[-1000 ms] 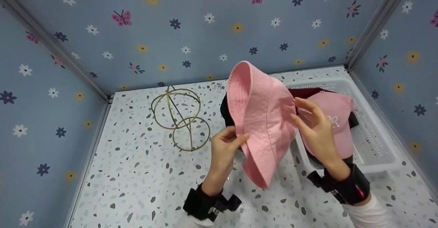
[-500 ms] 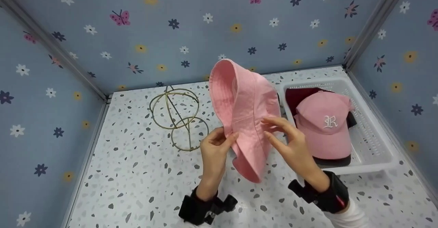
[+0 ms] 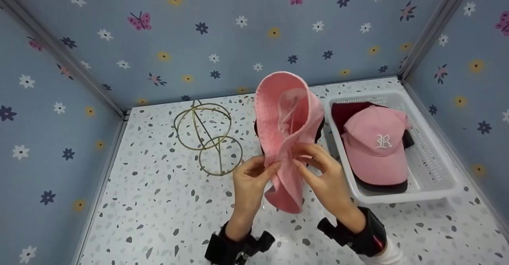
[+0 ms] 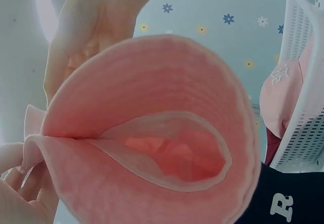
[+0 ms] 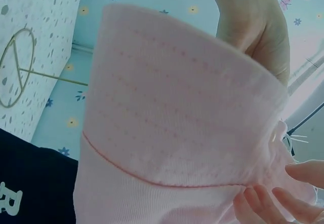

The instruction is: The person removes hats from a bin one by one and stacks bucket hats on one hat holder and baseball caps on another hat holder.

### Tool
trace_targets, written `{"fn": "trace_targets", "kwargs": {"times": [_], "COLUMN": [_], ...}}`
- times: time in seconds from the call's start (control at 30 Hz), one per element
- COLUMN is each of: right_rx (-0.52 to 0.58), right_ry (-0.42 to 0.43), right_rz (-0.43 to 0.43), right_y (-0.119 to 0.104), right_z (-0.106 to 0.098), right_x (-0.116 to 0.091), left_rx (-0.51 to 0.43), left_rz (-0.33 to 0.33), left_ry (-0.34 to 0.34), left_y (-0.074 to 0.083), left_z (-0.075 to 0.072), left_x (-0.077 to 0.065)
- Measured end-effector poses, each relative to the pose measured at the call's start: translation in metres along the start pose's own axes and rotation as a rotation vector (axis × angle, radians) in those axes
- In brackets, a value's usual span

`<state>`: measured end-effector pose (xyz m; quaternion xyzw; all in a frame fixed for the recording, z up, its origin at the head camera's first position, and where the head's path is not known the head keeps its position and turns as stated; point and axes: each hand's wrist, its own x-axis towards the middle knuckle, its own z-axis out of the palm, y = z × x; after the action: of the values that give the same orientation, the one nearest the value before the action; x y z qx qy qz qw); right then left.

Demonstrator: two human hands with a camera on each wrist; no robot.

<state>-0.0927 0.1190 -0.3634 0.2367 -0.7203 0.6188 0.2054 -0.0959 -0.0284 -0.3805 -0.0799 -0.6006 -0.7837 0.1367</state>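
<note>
My left hand [image 3: 248,180] pinches the brim of a floppy pink cloth bucket hat [image 3: 268,115], and my right hand [image 3: 327,179] pinches a fold beside it. I hold the hat up over a white speckled table [image 3: 159,201], between a round gold wire stand [image 3: 205,127] and a white plastic basket [image 3: 425,195]. A pink cap [image 3: 375,167] with a white R sits in the basket.
</note>
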Motion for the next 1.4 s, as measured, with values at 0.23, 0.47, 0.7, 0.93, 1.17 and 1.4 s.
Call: {"fn": "trace_targets", "kwargs": {"times": [0.23,0.47,0.7,0.93,1.17,1.4], "right_rx": [-0.032,-0.049,-0.068,0.061,0.17,0.193], "right_ry": [0.053,0.111,0.093,-0.016,-0.09,-0.098], "right_rz": [0.013,-0.01,-0.004,0.015,0.083,0.105], "right_y": [-0.007,-0.007,-0.008,-0.01,-0.007,-0.004], "right_z": [0.004,0.006,0.003,-0.002,-0.006,-0.001], "right_x": [-0.01,-0.016,-0.017,-0.016,-0.012,-0.012], "left_rx": [-0.109,-0.147,-0.192,-0.194,-0.26,-0.24], "left_rz": [0.052,0.063,0.031,0.045,0.032,0.001], "left_ry": [-0.12,-0.238,-0.28,-0.323,-0.377,-0.372], "left_y": [-0.007,-0.012,-0.013,-0.009,-0.01,-0.017], "left_z": [-0.001,-0.001,-0.003,-0.009,-0.017,-0.022], "left_x": [-0.003,-0.003,-0.001,0.002,0.004,0.006]}}
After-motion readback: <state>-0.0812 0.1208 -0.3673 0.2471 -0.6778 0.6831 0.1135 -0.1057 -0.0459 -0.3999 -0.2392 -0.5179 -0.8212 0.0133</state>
